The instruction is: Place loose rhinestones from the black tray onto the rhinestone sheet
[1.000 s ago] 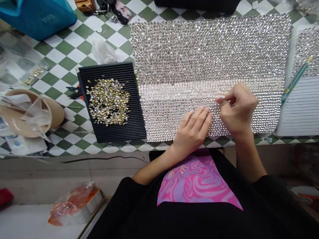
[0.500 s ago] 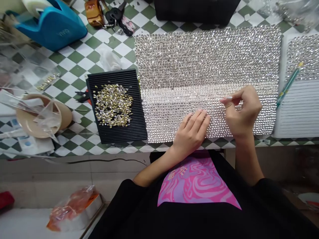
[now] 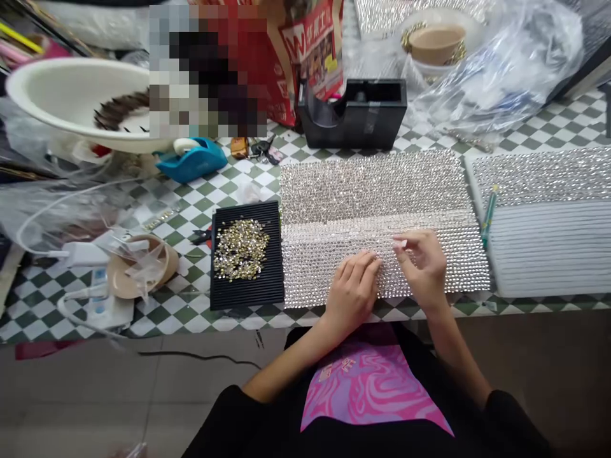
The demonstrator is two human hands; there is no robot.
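Note:
A wide sheet covered in rows of silver rhinestones point(image 3: 372, 187) lies on the table, with a paler band across its middle. My left hand point(image 3: 353, 283) rests palm down on its near part, fingers stretched out. To the right, my right hand point(image 3: 422, 267) is over the sheet with thumb and index finger pinched. Something small and whitish shows at those fingertips; whether it is a nail or a held piece, I cannot tell. Left of the sheet, a black ridged tray point(image 3: 222, 296) holds a pile of loose gold-backed rhinestones point(image 3: 241, 249).
A white ridged board point(image 3: 548, 254), partly covered in stones, lies at right with a green pen point(image 3: 489, 213). Behind stand a black tape dispenser point(image 3: 356, 121), blue tape dispenser point(image 3: 193, 162) and white bowl point(image 3: 52, 95). A beige cup point(image 3: 121, 280) and pliers point(image 3: 201, 236) are left.
My view has tilted up, showing more of the table's far side, including the bowl and a red bag. Both hands stay at about the same places on the rhinestone sheet.

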